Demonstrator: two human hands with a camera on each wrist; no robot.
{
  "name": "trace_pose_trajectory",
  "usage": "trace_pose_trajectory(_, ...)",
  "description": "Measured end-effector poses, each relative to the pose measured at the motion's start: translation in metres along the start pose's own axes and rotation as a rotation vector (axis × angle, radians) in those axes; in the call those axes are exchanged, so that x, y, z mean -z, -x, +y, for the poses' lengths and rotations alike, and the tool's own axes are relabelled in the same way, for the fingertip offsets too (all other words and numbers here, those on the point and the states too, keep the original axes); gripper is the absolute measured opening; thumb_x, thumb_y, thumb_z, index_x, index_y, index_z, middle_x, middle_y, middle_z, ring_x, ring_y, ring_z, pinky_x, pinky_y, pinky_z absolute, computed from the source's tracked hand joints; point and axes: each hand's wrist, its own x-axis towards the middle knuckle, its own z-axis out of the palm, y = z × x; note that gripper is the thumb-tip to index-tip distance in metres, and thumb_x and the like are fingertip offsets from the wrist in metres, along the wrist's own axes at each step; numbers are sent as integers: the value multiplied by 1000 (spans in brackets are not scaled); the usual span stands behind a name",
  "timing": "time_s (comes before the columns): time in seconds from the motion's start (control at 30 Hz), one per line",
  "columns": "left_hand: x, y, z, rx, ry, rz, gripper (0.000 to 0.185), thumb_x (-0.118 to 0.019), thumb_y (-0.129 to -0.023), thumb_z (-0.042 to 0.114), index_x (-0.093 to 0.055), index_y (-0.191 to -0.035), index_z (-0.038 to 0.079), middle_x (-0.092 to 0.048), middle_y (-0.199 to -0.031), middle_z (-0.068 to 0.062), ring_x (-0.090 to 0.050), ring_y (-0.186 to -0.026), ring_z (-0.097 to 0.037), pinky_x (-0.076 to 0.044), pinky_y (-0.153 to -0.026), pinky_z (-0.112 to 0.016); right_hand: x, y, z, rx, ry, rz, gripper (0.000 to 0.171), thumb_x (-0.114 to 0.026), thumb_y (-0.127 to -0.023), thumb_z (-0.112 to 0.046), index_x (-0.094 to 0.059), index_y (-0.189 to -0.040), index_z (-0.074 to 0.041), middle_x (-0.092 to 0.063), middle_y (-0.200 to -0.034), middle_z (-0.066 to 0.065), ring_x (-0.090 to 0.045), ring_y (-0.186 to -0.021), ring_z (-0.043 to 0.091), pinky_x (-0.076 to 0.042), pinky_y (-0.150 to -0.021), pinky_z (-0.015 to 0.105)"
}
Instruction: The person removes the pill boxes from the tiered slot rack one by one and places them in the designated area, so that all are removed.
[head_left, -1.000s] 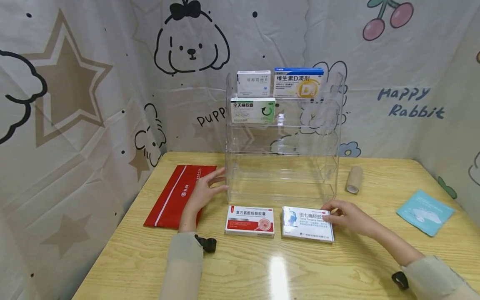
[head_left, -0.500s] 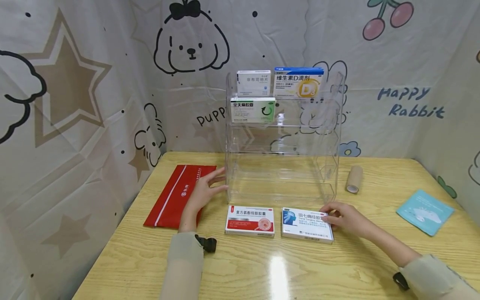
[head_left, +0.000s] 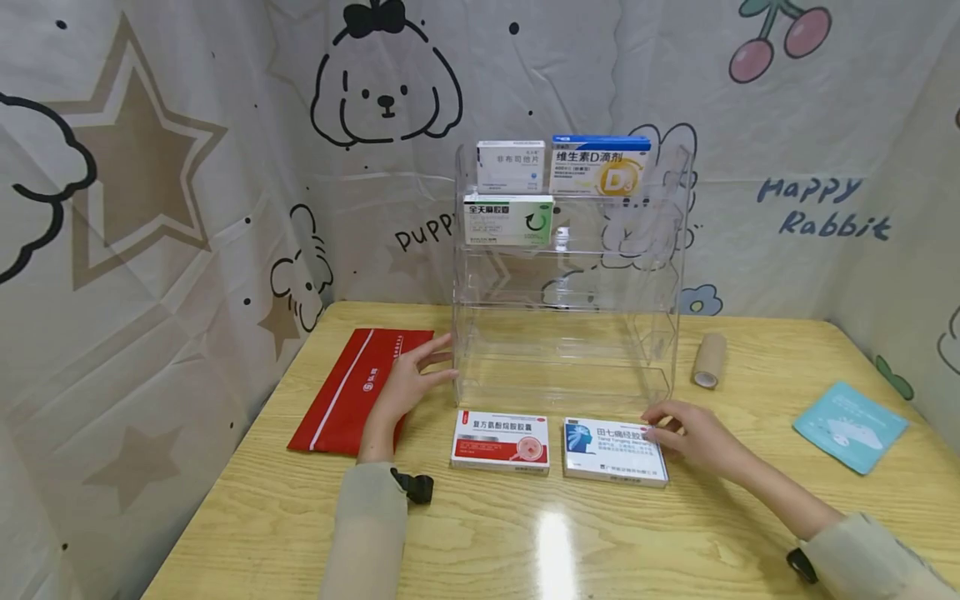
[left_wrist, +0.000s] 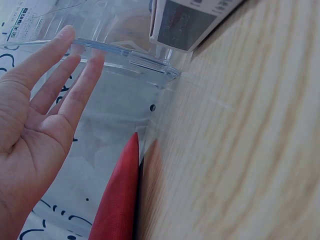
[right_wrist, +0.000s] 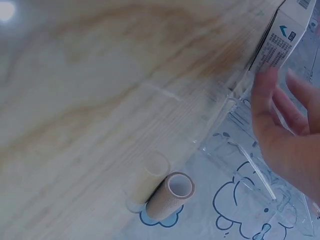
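- Three boxes [head_left: 508, 220] are held in the clear rack [head_left: 566, 310].
- In front, the blue-and-white box [head_left: 611, 457] is pinched at its right end by the right hand [head_left: 693, 437].
- The rack is touched by the left hand [head_left: 405, 385], fingers spread.

On the left of the wooden table [head_left: 450, 533], we are seeing a red pouch [head_left: 352, 404] with a white stripe lying flat. On the right, we are finding a brown cardboard tube [head_left: 709, 361] lying on its side, and farther right, nearer to us, a light-blue packet [head_left: 851, 427]. Behind, we are facing a pale cloth [head_left: 585, 75] showing a dog's face [head_left: 386, 104], cherries [head_left: 807, 33] and the lettering "Happy Rabbit" [head_left: 828, 208].
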Motion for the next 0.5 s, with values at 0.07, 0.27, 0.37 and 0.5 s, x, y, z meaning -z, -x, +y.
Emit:
trace_pose_trajectory(0.07, 0, 0, 1, -1, -2, -4, 65, -70, -89, 9, -44, -148, 12, -48, -150, -11, -54, -132, -32, -50, -104, -47, 2, 1, -3, 35, 41, 65, 18, -69, -88, -5, -67, -104, 2, -69, -98, 16, -62, -73, 4, -54, -53, 20)
trace_pose_trajectory(0.27, 0, 1, 3, 1, -12, 1, 65, -70, -89, 10, -44, -148, 14, -48, -150, -11, -54, -132, -32, -50, -104, -46, 11, -9, -12, 188, 149, 247, 20, -71, -85, -2, -67, -104, 0, -69, -96, 12, -63, -76, 12, -53, -60, 21)
trace_pose_trajectory(0.37, 0, 1, 3, 5, -14, 4, 65, -70, -89, 10, -44, -148, 14, -48, -150, -11, -54, -132, -32, -51, -104, -45, 18, -20, -19, 238, 150, 294, 22, -72, -84, -1, -67, -105, 0, -69, -94, 12, -62, -74, 8, -52, -58, 20)
trace_pose_trajectory(0.5, -1, 2, 2, -5, -7, -1, 65, -70, -89, 10, -44, -148, 14, -48, -150, -12, -54, -132, -33, -50, -104, -46, 30, -37, -31, 258, 154, 323, 23, -73, -83, 0, -67, -106, 1, -70, -91, 13, -61, -73, 6, -53, -58, 19)
